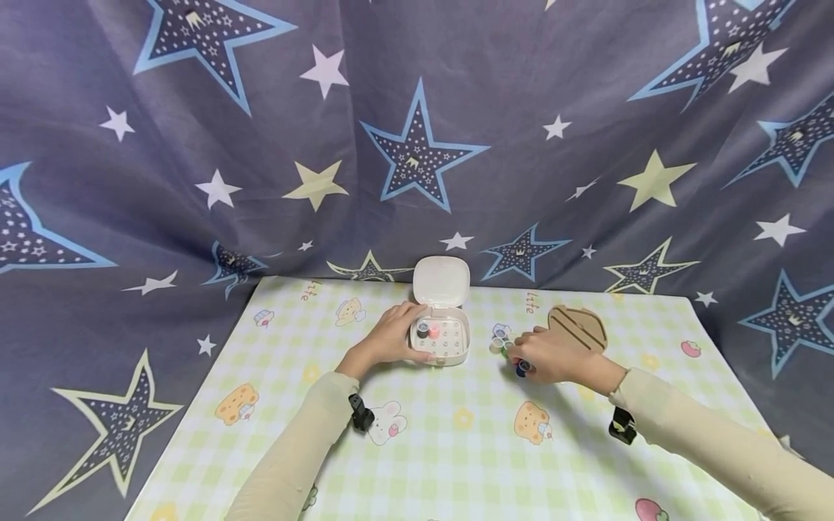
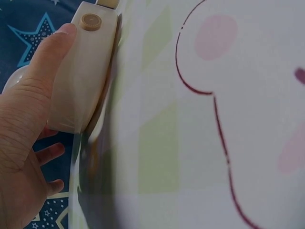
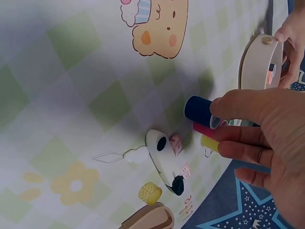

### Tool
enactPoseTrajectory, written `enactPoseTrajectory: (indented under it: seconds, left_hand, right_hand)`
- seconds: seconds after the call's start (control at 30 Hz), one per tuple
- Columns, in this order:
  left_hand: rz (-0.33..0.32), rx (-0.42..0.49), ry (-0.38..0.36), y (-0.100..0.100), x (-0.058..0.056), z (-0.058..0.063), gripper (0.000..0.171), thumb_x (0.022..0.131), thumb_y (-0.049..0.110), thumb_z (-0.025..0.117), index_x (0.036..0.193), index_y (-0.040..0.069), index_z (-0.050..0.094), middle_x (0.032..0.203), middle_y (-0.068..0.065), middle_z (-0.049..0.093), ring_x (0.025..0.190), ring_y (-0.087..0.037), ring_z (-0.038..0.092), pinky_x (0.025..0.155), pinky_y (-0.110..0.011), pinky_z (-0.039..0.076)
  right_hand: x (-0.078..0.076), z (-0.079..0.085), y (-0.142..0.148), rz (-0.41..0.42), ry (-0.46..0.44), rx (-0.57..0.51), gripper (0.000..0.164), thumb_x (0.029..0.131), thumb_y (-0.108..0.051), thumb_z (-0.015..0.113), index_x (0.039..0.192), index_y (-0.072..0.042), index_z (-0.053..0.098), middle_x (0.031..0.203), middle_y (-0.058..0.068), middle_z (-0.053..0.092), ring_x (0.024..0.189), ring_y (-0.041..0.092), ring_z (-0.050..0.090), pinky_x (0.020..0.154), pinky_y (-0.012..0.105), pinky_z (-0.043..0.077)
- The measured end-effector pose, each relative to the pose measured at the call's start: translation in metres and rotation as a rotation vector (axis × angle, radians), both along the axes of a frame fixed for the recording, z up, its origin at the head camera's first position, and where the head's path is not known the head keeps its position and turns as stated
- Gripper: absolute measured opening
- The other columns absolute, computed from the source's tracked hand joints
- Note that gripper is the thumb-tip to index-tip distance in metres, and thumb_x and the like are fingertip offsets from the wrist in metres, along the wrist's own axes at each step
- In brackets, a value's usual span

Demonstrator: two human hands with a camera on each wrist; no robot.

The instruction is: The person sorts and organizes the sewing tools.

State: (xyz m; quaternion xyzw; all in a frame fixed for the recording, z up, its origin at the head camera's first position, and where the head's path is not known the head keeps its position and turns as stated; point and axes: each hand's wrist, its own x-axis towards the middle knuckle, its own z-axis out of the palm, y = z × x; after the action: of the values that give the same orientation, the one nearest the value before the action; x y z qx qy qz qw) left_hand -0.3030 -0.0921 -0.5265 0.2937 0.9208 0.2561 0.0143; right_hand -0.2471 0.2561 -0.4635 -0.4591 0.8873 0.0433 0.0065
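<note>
In the head view my left hand (image 1: 393, 335) grips the side of a white sewing box (image 1: 459, 356) with its lid raised. My left thumb (image 2: 50, 57) presses the front near a tan button. A black thread spool (image 1: 423, 330) and a pink thread spool (image 1: 434, 331) sit among small pegs inside. On the right, my right hand (image 1: 547, 354) pinches a dark blue thread spool (image 3: 199, 109) between thumb and index finger; whether it touches the cloth I cannot tell. A red spool (image 3: 202, 130) and a yellow spool (image 3: 208, 142) stand close to it, partly behind my fingers.
A tan lidlike piece (image 1: 578, 328) lies beyond my right hand. Near it are a gold dimpled thimble (image 3: 150, 193) and a white elongated tool (image 3: 161, 160) with dark parts. A patterned cloth (image 1: 456, 449) covers the table, and a starry curtain (image 1: 521, 108) hangs behind.
</note>
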Motion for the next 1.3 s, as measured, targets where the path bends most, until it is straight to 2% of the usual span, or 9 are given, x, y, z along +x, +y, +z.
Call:
enactPoseTrajectory:
  seconds: [0.27,0.47,0.8,1.3]
  left_hand:
    - [-0.004,-0.003,0.003,0.0003,0.0018,-0.0012,0.112,0.070,0.055,0.090,0.158,0.011,0.036,0.142,-0.009,0.050,0.136,-0.031,0.045,0.121,-0.048,0.029]
    - [0.004,0.000,-0.002,0.0000,0.0021,-0.0033,0.113,0.069,0.054,0.090,0.158,0.011,0.036,0.143,-0.010,0.049,0.136,-0.031,0.045,0.122,-0.048,0.028]
    - [0.004,-0.007,0.001,-0.0002,0.0017,-0.0044,0.112,0.069,0.054,0.090,0.158,0.011,0.036,0.144,-0.009,0.049,0.137,-0.030,0.045,0.121,-0.047,0.029]
    - [0.008,-0.007,0.000,-0.0004,-0.0018,-0.0063,0.114,0.069,0.057,0.089,0.158,0.013,0.035,0.144,-0.008,0.049,0.138,-0.030,0.044,0.122,-0.047,0.028]
  right_hand:
    - [0.0009,-0.0013,0.0016,0.005,-0.006,-0.028,0.023,0.078,-0.002,0.077,0.080,-0.019,0.060,0.072,-0.009,0.053,0.067,0.008,0.045,0.069,0.032,0.040]
    - [0.0010,-0.0014,-0.0005,0.000,-0.013,-0.005,0.020,0.079,-0.004,0.078,0.081,-0.018,0.063,0.075,-0.008,0.057,0.069,0.009,0.049,0.069,0.032,0.043]
    - [0.0026,0.0012,-0.0006,0.001,-0.019,-0.025,0.025,0.079,0.001,0.075,0.077,-0.018,0.060,0.073,-0.007,0.052,0.067,0.008,0.042,0.068,0.029,0.037]
    - [0.0028,0.0013,-0.0024,-0.009,-0.013,0.010,0.023,0.079,-0.003,0.078,0.079,-0.018,0.061,0.076,-0.008,0.055,0.069,0.007,0.047,0.071,0.032,0.045]
